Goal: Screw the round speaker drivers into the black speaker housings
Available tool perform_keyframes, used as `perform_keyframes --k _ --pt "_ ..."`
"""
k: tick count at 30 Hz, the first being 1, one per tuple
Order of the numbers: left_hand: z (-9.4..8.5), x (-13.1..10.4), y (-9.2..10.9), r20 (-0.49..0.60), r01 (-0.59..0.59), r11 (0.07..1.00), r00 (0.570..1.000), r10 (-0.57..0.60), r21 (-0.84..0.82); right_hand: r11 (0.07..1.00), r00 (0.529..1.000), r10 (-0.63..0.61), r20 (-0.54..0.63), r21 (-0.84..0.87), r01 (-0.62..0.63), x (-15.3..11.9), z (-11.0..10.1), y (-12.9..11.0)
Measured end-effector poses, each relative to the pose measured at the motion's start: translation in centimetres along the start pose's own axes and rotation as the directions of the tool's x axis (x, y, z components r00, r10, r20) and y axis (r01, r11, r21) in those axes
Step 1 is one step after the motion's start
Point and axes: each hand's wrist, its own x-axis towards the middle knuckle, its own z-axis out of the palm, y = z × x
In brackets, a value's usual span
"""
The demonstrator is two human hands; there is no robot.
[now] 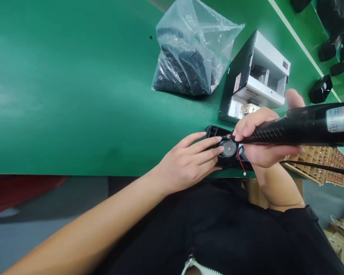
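Note:
A black housing lies at the table's front edge, with a round grey speaker in it and a red wire ending in a white plug. Resting on the housing's left part, my left hand has its fingers spread, two fingertips at the speaker's rim. My right hand is wrapped round a black electric screwdriver, which lies nearly level in view. The tool's tip meets the housing just above the speaker, close to my left fingertips. Part of the housing is hidden under my right hand.
Behind the housing stands a silver and black machine. A clear plastic bag of black parts lies left of it. At the right are a wooden grid tray, a black cable and several black housings.

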Motion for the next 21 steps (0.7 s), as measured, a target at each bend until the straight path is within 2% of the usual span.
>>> perform_keyframes --k 3,6,10,13,15,17,21 --pt "0.1 0.0 0.1 0.031 0.036 0.999 0.999 -0.035 -0.024 0.999 1.0 0.001 0.008 -0.033 -0.001 -0.1 -0.2 0.9" --pt "-0.2 0.0 0.2 0.112 0.091 0.995 0.99 -0.087 -0.037 0.997 1.0 -0.008 -0.006 -0.081 0.008 -0.2 -0.7 2.9" --pt "-0.7 0.0 0.0 0.225 0.177 0.978 0.963 -0.148 -0.113 0.988 0.988 -0.152 -0.034 -0.034 0.151 -0.3 -1.2 6.5" --pt "-0.8 0.0 -0.3 0.254 0.184 0.972 0.956 -0.143 -0.148 0.984 0.984 -0.174 -0.048 -0.042 0.173 -0.4 -1.3 8.1" --pt "-0.8 -0.1 -0.4 0.248 0.163 0.977 0.96 -0.126 -0.137 0.986 0.987 -0.162 -0.021 0.029 0.163 -0.5 -1.5 8.5" --pt "-0.7 -0.2 -0.5 0.218 0.129 0.986 0.97 -0.105 -0.102 0.99 0.99 -0.14 0.004 0.028 0.14 -0.8 -1.8 8.7" --pt "-0.5 -0.3 -0.3 0.181 0.077 0.997 0.981 -0.071 -0.026 0.982 1.0 -0.004 0.015 -0.187 0.007 -1.9 -2.7 9.1"
